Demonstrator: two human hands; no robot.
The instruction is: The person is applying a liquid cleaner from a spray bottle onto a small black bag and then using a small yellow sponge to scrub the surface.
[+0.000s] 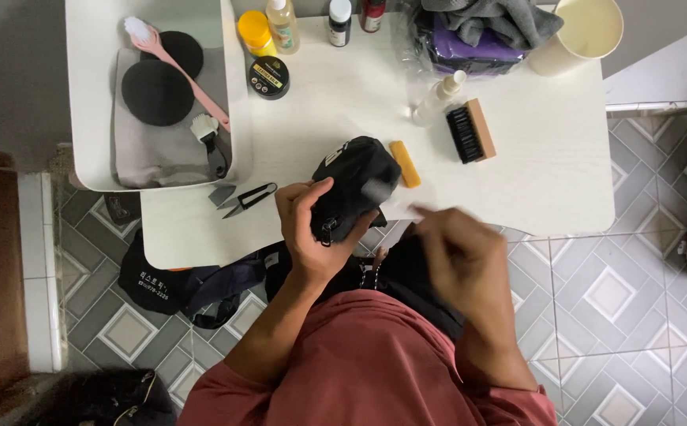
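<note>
Hands work together at the tabletop edge: left grips a black shoe, right hand blurred beside it, grasp unclear, wooden brush lying untouched beyond.

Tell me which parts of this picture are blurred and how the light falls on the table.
Head view: the right hand is smeared by motion blur, its fingers indistinct. The left hand, gripping the black bag, is sharp. The white table is evenly and softly lit, with only short shadows beside the wooden brush and the scissors, and no strong glare.
</note>
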